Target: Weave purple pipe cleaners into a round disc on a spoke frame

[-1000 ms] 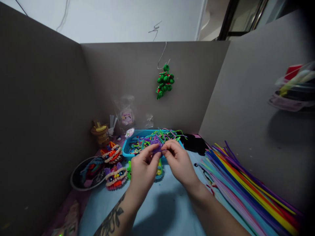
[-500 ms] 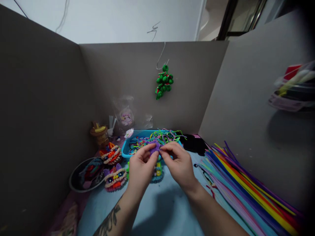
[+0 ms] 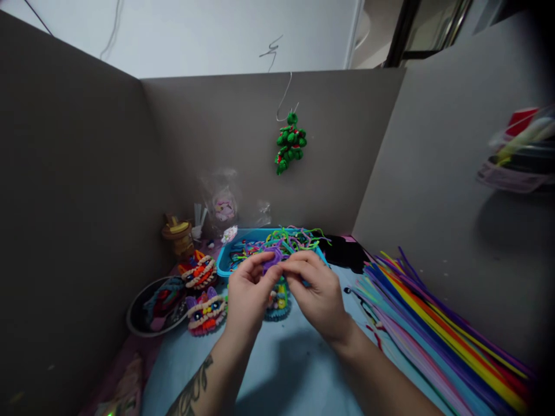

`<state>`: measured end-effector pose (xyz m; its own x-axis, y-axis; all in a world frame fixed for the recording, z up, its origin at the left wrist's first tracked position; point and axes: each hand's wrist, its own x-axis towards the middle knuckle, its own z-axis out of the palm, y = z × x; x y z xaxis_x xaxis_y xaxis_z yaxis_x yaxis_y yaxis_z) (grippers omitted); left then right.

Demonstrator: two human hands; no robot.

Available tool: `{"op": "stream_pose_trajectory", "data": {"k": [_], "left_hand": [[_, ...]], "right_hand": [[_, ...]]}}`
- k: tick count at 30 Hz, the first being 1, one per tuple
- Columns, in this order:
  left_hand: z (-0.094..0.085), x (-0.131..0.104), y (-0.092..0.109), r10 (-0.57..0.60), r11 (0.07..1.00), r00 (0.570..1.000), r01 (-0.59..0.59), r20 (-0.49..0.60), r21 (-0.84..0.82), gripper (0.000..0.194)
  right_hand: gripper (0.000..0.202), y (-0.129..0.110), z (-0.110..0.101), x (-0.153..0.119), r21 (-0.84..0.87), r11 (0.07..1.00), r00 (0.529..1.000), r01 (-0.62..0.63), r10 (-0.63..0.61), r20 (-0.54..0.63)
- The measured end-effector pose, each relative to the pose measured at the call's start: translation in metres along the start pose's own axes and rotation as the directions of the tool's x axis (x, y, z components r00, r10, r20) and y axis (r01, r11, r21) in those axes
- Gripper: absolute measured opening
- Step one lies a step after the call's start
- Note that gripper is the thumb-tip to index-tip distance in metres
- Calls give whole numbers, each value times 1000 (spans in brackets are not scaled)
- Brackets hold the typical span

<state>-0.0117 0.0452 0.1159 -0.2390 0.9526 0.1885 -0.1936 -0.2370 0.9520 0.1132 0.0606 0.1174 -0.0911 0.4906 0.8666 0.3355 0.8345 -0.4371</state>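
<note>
Pinching a small purple piece [image 3: 272, 263] between thumb and fingers, the left hand [image 3: 248, 292] is curled nearly closed, its back toward the near side. The right hand [image 3: 315, 292] meets it at the right edge of the piece, thumb and forefinger brought together; exactly what those fingertips grip is too small to tell. Both hands hang above the pale blue surface [image 3: 191, 358], and the purple piece appears in front of a blue tray [image 3: 223, 267] heaped with tangled colored strips [image 3: 284, 236].

Below the hands sits a small figure with a blue base [image 3: 277, 309], partly covered by the left hand. To the left rest a purple-eared figure [image 3: 207, 315] and, just beyond it, an orange figure [image 3: 200, 271], with a dark bowl [image 3: 135, 323] of soft pieces beside them. A lidded cup [image 3: 177, 232] stands farther back on the left. Along the right lies a fan of long fuzzy stems [image 3: 446, 329] in purple, blue, yellow, orange and red. At the far side, a green ornament [image 3: 291, 141] with red bits hangs from a wire hook [image 3: 284, 103] against the gray panel [image 3: 208, 127].
</note>
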Motion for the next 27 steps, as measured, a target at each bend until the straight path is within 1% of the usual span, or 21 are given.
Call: {"op": "stream_pose_trajectory", "data": {"k": [5, 10, 13, 17, 19, 22, 25, 27], "left_hand": [[1, 0, 1, 4, 999, 999, -2, 44, -37, 36], [2, 0, 4, 25, 1000, 998, -24, 66, -15, 32], [1, -1, 4, 59, 997, 995, -62, 75, 36, 29], [-1, -2, 3, 125, 972, 989, -139, 84, 189, 26], [-2, -3, 4, 176, 936, 979, -200, 107, 291, 25], [-3, -5, 6, 232, 867, 957, -283, 172, 410, 23], [-5, -6, 8, 216, 838, 943, -312, 252, 449, 21], [-5, -4, 9, 193, 843, 941, -304, 279, 443, 21]], "right_hand": [[21, -3, -5, 1, 2, 999, 998, -50, 50, 31], [13, -1, -6, -3, -52, 994, 996, -95, 94, -8], [14, -1, -5, -4, -76, 992, 995, -97, 95, -29], [16, 1, -7, -4, -82, 995, 998, -56, 56, 0], [18, 3, -10, -3, -100, 995, 999, -6, 10, 39], [23, 9, -15, 0, -141, 986, 988, 94, -75, 131], [27, 15, -19, 2, -155, 977, 968, 149, -113, 222], [27, 17, -21, 3, -149, 975, 961, 165, -125, 246]]}}
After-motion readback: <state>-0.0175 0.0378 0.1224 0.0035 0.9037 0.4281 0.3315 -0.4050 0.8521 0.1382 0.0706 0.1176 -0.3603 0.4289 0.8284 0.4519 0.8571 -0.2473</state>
